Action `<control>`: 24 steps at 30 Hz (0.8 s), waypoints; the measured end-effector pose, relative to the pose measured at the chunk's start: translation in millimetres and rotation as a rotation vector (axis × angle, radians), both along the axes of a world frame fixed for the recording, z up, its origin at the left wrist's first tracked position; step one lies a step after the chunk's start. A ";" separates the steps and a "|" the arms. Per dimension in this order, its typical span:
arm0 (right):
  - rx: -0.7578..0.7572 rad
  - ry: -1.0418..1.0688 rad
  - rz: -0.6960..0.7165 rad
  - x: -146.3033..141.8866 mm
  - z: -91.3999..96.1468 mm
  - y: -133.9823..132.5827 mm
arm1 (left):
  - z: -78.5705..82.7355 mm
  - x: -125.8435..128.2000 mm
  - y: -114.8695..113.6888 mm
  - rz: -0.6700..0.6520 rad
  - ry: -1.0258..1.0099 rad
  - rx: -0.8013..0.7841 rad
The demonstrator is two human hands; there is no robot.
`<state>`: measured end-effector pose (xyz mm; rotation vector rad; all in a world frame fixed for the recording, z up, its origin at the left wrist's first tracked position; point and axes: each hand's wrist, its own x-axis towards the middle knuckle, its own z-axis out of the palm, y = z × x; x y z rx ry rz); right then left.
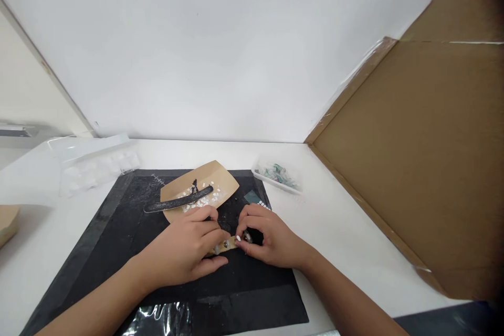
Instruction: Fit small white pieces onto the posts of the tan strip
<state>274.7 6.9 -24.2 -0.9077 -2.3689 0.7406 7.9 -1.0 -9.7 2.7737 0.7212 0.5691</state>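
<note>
My right hand [270,233] is closed in a pinch, with a small white false nail [238,238] at the tips of its thumb and forefinger. Beneath the fingertips a tan strip [231,244] with small shiny round pieces on it lies on the black mat [252,299]. My left hand [189,247] curls over the left end of this strip and steadies it between fingers and thumb; its palm side is hidden. Just behind my left hand a dark nail file [179,202] lies across a brown paper tray [216,170] that holds scattered white bits.
A small dark green card [252,197] with white ovals lies behind my right hand. A clear box [277,176] of green-and-clear packets stands at the back right. Clear plastic packaging [98,165] sits at the back left. A cardboard panel [413,142] rises on the right.
</note>
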 end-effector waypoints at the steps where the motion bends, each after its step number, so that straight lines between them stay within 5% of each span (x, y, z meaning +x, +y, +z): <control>1: 0.002 0.001 -0.003 -0.1 -0.1 -0.1 | -0.2 0.1 0.0 0.006 0.003 -0.006; 24: -0.011 0.016 -0.068 -2.1 -6.9 -0.5 | -1.2 0.3 -0.5 0.027 0.019 -0.031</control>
